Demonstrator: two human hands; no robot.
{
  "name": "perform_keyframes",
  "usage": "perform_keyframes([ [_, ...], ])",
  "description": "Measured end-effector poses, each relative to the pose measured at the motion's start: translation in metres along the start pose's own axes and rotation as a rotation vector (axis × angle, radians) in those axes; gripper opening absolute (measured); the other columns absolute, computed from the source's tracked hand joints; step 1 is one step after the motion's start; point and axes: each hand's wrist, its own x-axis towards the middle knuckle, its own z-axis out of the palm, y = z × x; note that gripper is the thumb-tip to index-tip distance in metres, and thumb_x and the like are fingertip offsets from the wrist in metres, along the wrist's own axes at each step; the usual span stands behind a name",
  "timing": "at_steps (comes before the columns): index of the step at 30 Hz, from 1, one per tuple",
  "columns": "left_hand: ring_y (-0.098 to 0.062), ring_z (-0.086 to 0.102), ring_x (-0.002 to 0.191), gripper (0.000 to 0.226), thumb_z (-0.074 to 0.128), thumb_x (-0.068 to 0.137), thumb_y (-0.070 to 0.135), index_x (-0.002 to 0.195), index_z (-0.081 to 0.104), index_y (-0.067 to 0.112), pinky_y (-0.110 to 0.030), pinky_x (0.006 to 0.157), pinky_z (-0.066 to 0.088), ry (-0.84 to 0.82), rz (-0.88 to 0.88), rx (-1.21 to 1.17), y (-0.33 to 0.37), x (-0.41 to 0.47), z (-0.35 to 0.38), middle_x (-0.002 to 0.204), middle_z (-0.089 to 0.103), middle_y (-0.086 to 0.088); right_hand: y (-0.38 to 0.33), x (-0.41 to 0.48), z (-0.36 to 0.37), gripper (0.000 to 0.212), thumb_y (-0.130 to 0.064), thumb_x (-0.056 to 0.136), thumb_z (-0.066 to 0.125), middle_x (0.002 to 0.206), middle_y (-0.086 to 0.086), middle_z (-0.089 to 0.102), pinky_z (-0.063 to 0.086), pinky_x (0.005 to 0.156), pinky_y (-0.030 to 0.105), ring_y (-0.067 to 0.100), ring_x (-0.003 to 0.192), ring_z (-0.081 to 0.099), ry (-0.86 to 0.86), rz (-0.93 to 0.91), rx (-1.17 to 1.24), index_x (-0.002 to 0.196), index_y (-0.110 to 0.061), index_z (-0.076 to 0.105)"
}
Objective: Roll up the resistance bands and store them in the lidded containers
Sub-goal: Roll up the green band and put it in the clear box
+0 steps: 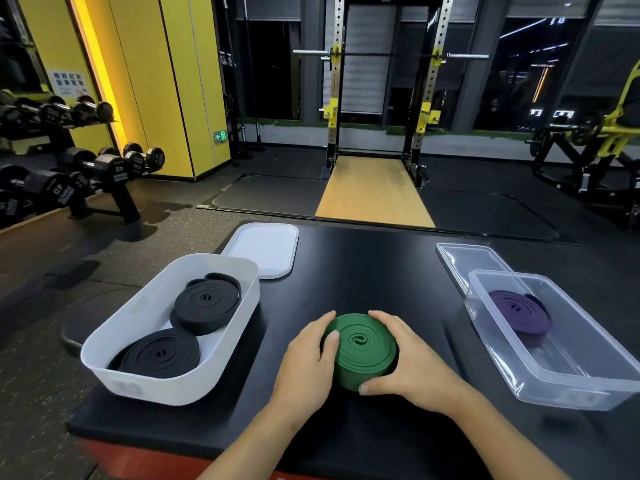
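A green resistance band (363,348), rolled into a flat coil, lies on the black table (363,271) near its front middle. My left hand (306,362) cups the coil's left side, thumb on its top edge. My right hand (408,362) wraps the right side, thumb along the front. To the left stands a white container (225,341) holding two rolled black bands (206,303) (161,353). On the right a clear plastic container (568,372) holds a rolled purple band (519,310).
A white lid (263,249) lies behind the white container, and a clear lid (467,261) lies behind the clear one. Beyond the table are a dumbbell rack (69,168) at left, a squat rack (381,98) straight ahead and a yellow machine (595,140) at right.
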Motion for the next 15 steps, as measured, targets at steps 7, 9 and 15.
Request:
perform_keyframes([
  [7, 0.0, 0.046, 0.139, 0.042, 0.047, 0.109, 0.038, 0.151, 0.052, 0.031, -0.016, 0.108, 0.033, 0.07, -0.063, 0.012, 0.001, -0.012, -0.002, 0.149, 0.054, 0.019, -0.011, -0.011, 0.017, 0.118, -0.074, 0.042, 0.085, 0.132, -0.037, 0.039, 0.044, 0.107, 0.035, 0.003, 0.128, 0.048, 0.169, 0.058, -0.128, 0.143, -0.047, 0.031],
  [9, -0.002, 0.048, 0.139, 0.042, 0.045, 0.11, 0.038, 0.15, 0.052, 0.031, -0.018, 0.108, 0.035, 0.098, -0.068, 0.017, 0.001, -0.013, 0.0, 0.149, 0.055, 0.018, -0.016, -0.013, 0.022, 0.118, -0.078, 0.041, 0.082, 0.131, -0.035, 0.039, 0.044, 0.104, 0.033, 0.007, 0.126, 0.048, 0.208, 0.072, -0.157, 0.143, -0.046, 0.031],
  [15, -0.005, 0.052, 0.131, 0.044, 0.037, 0.11, 0.04, 0.152, 0.048, 0.033, -0.025, 0.111, 0.038, 0.133, -0.046, 0.143, -0.004, -0.017, 0.004, 0.142, 0.056, 0.021, -0.027, -0.017, 0.027, 0.113, -0.081, 0.043, 0.079, 0.125, -0.029, 0.039, 0.042, 0.105, 0.032, 0.005, 0.12, 0.045, 0.282, 0.099, -0.224, 0.138, -0.041, 0.033],
])
